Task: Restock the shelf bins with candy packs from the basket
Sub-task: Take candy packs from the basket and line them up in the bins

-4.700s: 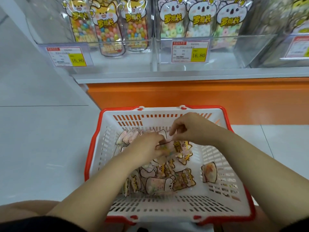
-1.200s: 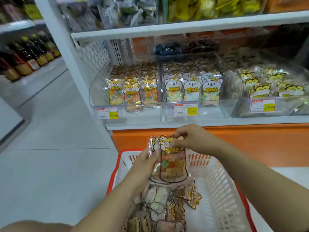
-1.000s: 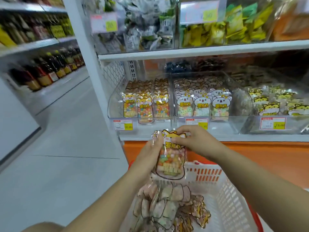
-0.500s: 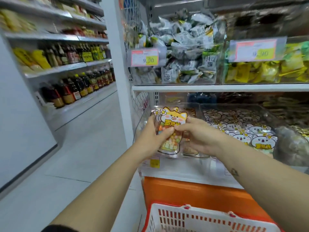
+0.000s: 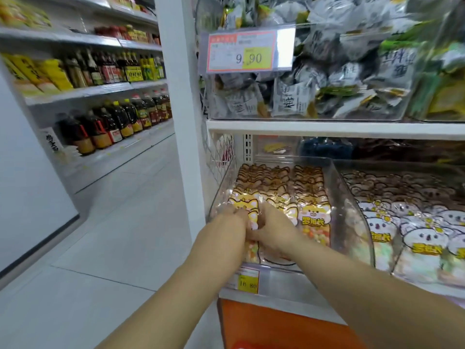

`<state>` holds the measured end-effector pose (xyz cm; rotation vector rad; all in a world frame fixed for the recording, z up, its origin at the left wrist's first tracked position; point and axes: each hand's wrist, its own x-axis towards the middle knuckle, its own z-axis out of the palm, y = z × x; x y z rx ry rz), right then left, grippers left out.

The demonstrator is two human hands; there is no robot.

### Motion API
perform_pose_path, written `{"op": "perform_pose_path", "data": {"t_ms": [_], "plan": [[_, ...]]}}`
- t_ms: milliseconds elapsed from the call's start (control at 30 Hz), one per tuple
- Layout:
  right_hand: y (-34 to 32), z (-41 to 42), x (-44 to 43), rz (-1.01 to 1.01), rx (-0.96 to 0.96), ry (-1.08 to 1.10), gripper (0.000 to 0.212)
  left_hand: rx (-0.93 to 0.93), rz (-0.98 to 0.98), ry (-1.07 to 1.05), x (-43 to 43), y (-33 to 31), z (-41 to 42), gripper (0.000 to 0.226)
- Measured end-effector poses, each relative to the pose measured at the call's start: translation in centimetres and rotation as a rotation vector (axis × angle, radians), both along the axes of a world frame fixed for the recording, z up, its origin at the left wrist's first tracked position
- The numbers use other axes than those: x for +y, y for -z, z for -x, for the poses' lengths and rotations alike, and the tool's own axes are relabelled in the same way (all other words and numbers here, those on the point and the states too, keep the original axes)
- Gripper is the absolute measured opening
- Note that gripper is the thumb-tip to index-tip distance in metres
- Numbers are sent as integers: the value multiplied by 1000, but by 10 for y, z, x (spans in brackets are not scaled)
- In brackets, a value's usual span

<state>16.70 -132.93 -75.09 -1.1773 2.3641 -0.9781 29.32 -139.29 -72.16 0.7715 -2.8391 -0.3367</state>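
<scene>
Shop shelf, lower row: two hands at the cat-candy bin

White shelving fills the right of the frame. At lower centre a clear plastic bin [image 5: 352, 212] is packed with three rows of upright cat-faced packs, coloured sweets showing through the film. The left hand [image 5: 226, 222] and right hand [image 5: 275, 231] are close together inside its front left corner. Both are clamped on one clear, yellow-topped candy pack [image 5: 247, 206], which stands upright at the head of the left row with its cat face showing above the knuckles. A yellow price tag [image 5: 247, 279] sits on the bin's front below them. To the right, a neighbouring clear bin [image 5: 402, 164] holds white koala-faced packs [image 5: 415, 222]. At upper right, grey and black wrapped snacks [image 5: 314, 79] fill another bin behind a 9.90 tag [image 5: 247, 52]. Only a red sliver of the basket [image 5: 242, 345] shows at the bottom edge. Dark bottles [image 5: 113, 122] line the shelves at left.
</scene>
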Motion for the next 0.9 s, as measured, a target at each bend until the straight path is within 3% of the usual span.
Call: {"op": "perform_pose_path", "data": {"t_ms": [33,133,267,367,433,533,733,900], "plan": [[3,4,-1,-38,108,17,37,-136,-36,49,-2,1,4,17],[0,10,1,-137,334,41,38,-397,-192,162,-8,5,18,31],[-5,21,9,-13,188,-35,42,-535,-292,199,-18,6,32,35],[-5,29,24,39,173,28,30,-538,-308,173,-19,5,36,41],[-1,34,38,-160,298,2,13,-534,-300,162,-20,8,35,45],[12,34,49,-462,356,-123,15,-558,-285,174,-19,10,37,47],[27,32,36,-341,450,-218,38,-579,-187,212,-18,5,35,35],[28,43,36,-384,402,-247,31,-735,-129,206,-16,1,42,38]]}}
